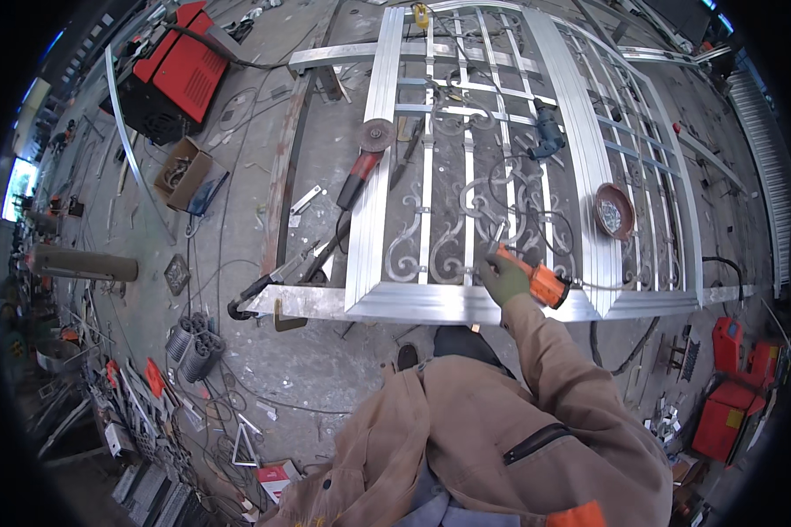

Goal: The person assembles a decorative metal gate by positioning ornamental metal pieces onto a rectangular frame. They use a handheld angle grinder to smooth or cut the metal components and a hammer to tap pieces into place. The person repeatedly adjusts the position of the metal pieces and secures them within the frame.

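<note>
My right hand (508,279), in a green glove, is closed around an orange power tool (547,286) with a black end and a thin metal tip. Whether it is a drill cannot be made out. It is held over the near rail of a silver metal gate (466,303) with scrollwork bars. My left hand is out of view. On the gate's left upright rests a red and black angle grinder (359,180). A blue corded drill (547,136) lies farther back on the bars. To the right of my hand, a brown bowl (613,213) holds small metal pieces.
Steel supports (290,176) carry the gate above the floor. At the left stand a red and black machine (171,75) and a cardboard box (183,174). A clamp (288,318) sits at the near left corner. Red cases (731,404) lie at the right, and cables cross the floor.
</note>
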A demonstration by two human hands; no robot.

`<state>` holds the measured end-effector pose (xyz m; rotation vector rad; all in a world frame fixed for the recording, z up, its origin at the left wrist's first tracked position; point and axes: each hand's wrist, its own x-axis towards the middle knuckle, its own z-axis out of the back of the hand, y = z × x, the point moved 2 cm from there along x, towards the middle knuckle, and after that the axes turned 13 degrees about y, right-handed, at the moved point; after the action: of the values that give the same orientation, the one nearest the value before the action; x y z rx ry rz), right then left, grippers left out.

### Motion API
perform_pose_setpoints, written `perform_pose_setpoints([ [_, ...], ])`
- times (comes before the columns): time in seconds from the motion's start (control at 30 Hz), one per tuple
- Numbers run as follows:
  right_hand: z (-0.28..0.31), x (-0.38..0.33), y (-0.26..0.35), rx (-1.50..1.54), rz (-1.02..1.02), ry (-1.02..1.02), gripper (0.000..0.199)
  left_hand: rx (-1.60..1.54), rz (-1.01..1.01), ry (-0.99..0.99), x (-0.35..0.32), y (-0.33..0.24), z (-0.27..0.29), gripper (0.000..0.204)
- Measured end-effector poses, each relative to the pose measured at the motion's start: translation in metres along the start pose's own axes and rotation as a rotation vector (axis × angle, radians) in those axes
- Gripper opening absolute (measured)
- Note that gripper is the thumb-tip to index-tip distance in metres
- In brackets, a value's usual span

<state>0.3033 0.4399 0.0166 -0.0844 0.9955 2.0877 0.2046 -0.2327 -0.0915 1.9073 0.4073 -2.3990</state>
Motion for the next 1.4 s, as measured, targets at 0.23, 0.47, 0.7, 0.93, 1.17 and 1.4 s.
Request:
perform_pose_setpoints([
  [0.23,0.06,0.216,0.027,0.28,-0.067,0.068,0.06,-0.139,0.177,-0.015,-0.055,-0.072,-0.035,0.036],
  [0.47,0.063,0.452,-0.044,0.855,-0.275,0.09,0.069,-0.214,0.282,0.01,-0.069,-0.154,-0.053,0.037],
  [0.7,0.085,0.543,-0.026,1.067,-0.5,0.035,0.068,-0.251,0.4,0.018,-0.101,-0.193,-0.062,0.038],
  [0.93,0.087,0.585,-0.063,1.31,-0.403,0.015,0.036,-0.24,0.431,0.035,-0.116,-0.213,-0.061,0.039],
  [1.17,0.109,0.497,-0.027,1.423,-0.076,-0.004,0.042,-0.212,0.433,0.018,-0.137,-0.2,-0.056,0.04],
  [1.4,0.138,0.315,-0.013,1.459,0.002,-0.058,0.041,-0.029,0.267,-0.086,-0.115,-0.161,-0.011,0.041],
])
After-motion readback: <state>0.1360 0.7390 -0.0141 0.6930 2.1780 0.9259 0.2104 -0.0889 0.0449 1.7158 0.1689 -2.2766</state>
